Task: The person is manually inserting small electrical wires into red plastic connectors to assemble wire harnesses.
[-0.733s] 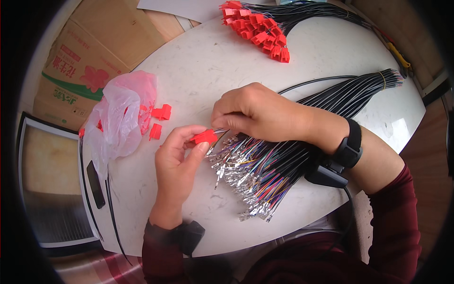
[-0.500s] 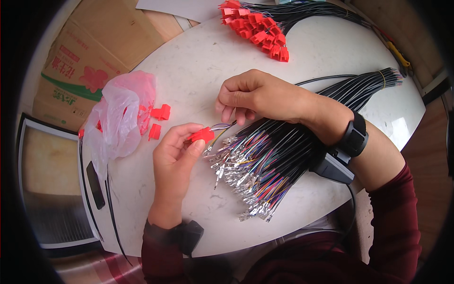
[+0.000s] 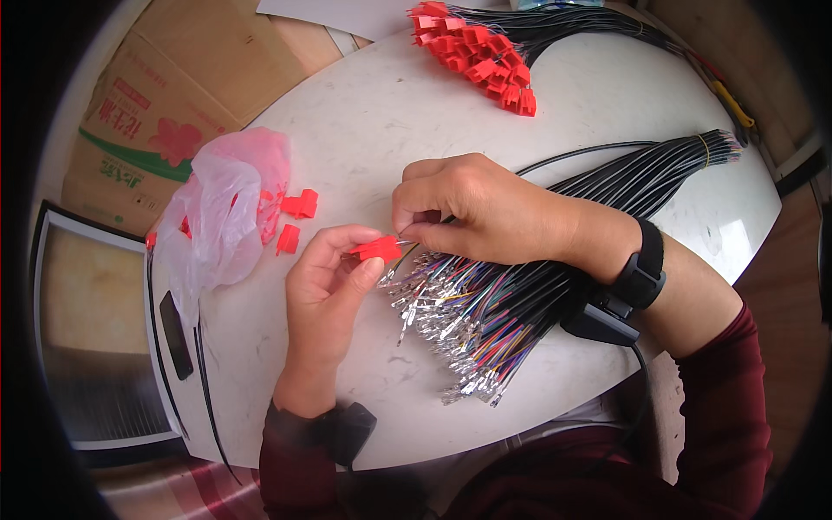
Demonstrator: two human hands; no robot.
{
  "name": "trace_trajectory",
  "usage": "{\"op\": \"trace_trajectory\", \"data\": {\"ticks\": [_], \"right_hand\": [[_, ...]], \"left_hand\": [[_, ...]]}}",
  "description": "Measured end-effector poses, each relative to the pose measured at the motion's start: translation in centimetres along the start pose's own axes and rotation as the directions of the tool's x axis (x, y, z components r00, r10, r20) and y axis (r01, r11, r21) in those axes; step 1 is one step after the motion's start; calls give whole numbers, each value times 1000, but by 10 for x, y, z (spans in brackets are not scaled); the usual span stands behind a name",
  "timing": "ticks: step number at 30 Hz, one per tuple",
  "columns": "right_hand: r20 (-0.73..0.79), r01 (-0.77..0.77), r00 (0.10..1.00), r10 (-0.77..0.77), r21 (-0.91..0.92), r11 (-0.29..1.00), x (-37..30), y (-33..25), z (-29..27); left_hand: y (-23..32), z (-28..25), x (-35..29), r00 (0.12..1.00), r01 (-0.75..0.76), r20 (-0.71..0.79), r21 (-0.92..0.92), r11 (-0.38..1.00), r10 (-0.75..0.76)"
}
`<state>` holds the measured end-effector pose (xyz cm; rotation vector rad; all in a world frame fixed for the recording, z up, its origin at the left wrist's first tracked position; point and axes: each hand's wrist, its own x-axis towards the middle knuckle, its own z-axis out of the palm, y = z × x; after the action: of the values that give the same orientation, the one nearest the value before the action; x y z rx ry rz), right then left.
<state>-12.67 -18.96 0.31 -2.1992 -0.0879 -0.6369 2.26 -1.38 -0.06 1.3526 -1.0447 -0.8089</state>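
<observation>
Between the thumb and fingers of my left hand (image 3: pixel 328 282) is a red plastic connector housing (image 3: pixel 379 250). My right hand (image 3: pixel 459 208) is closed in a pinch at the housing's right end, on thin wires (image 3: pixel 406 243) that enter it. The fingertips hide most of these wires. Under and beside my right hand lies a thick bundle of black cables (image 3: pixel 537 295). Its near ends fan out into coloured wires with bare metal terminals (image 3: pixel 459 338). Two loose red housings (image 3: pixel 301 204) lie left of my left hand.
A translucent pink plastic bag (image 3: pixel 217 208) with red pieces stands at the left. At the back lies a cable bundle with red housings (image 3: pixel 481 56) on its ends. A cardboard box (image 3: pixel 173 113) and a dark flat object (image 3: pixel 175 336) are at the left. Yellow-handled tool (image 3: pixel 732 104) sits far right.
My right hand has come down to the housing and now pinches the wires beside it. My left hand keeps its hold on the housing, almost unmoved.
</observation>
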Motion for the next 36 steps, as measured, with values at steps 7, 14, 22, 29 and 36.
{"op": "trace_trajectory", "data": {"ticks": [7,14,22,29,36], "right_hand": [[-52,53,997,-56,-42,998,0,-3,1],[22,-151,988,150,60,987,2,-10,-3],[-21,16,1000,-17,-48,999,0,1,3],[-46,-78,996,78,-3,997,1,-4,2],[-67,-18,998,19,12,1000,1,0,4]], "left_hand": [[1,2,0,1000,-10,-1,-9,1000,10],[3,3,0,999,-21,-33,28,999,22],[0,1,1,1000,14,-7,23,1000,-14],[5,7,0,999,-21,-42,47,999,23],[7,5,0,993,-94,-62,63,994,98]]}}
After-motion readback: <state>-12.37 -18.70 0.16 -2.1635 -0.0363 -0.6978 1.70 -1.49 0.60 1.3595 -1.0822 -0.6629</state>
